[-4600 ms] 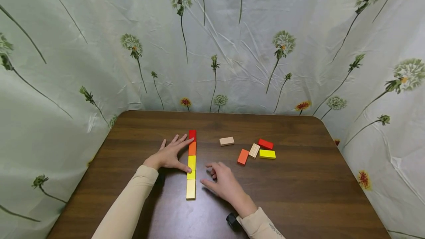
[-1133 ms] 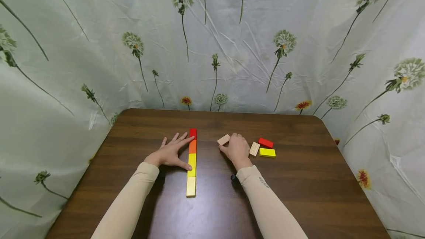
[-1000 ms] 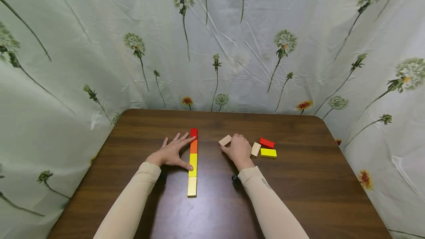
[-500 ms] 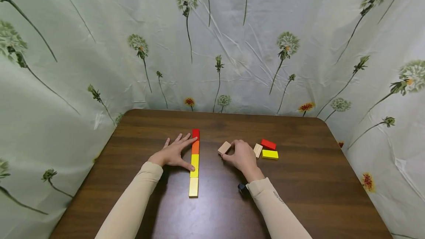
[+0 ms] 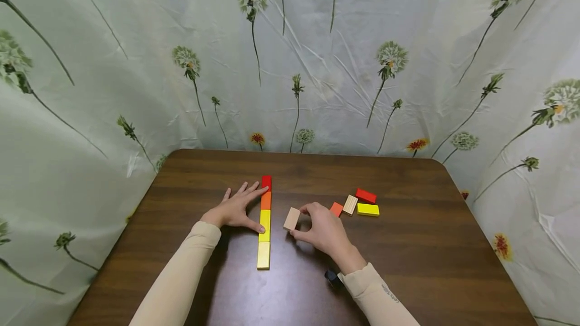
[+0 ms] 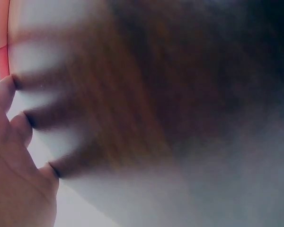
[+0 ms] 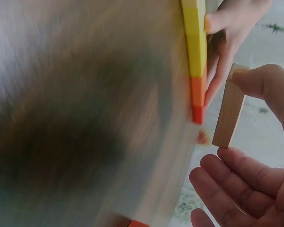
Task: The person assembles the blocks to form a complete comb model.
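My right hand (image 5: pixel 323 231) pinches a plain wooden block (image 5: pixel 292 219) by its ends, between thumb and a finger. In the right wrist view that wooden block (image 7: pixel 230 106) appears raised off the table. To its left runs a straight row of blocks: a red block (image 5: pixel 266 182) at the far end, then an orange block (image 5: pixel 266 200), yellow blocks (image 5: pixel 265 219) and a pale yellow block (image 5: pixel 263 255) nearest me. Fingers spread, my left hand (image 5: pixel 233 210) rests along the row's left side, its thumb and index finger touching the blocks.
Right of my right hand lie loose blocks: an orange-red block (image 5: pixel 336 209) partly behind the hand, a plain wooden block (image 5: pixel 350 205), a red block (image 5: pixel 366 195) and a yellow block (image 5: pixel 368 210). The brown table (image 5: pixel 408 255) ends at a flowered curtain (image 5: pixel 317 64).
My right hand has gone from the row to the loose blocks, gripped the plain wooden block and carried it left and nearer to me, turning it. The left hand has stayed at the row.
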Motion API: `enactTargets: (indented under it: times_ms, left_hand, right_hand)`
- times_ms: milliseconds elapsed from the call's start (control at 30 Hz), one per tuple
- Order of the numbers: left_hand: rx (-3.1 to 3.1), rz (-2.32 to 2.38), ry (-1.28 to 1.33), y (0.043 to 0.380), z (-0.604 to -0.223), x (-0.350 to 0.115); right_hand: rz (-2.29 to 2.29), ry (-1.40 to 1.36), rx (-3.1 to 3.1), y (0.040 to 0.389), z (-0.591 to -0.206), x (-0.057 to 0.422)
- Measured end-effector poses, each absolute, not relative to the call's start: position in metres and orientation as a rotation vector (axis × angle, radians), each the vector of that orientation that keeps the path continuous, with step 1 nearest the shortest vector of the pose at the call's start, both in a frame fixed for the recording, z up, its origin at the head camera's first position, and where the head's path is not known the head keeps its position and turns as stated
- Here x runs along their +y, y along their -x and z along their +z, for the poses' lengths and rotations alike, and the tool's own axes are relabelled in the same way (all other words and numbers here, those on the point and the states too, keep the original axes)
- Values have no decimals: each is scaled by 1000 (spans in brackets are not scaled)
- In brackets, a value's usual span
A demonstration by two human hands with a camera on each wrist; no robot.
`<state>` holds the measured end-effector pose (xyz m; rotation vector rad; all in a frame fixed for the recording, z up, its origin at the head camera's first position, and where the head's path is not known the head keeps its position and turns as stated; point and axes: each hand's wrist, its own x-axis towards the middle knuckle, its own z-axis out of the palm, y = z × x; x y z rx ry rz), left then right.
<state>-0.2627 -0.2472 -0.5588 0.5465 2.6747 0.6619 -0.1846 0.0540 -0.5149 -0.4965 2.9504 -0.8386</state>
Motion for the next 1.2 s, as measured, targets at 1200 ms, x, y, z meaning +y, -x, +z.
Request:
enactTargets:
  times_ms: [1200]
  left_hand:
    - [2651,701,-549,258,-550,-244]
  right_hand:
    - [-583,1092,2803,117,-522,30]
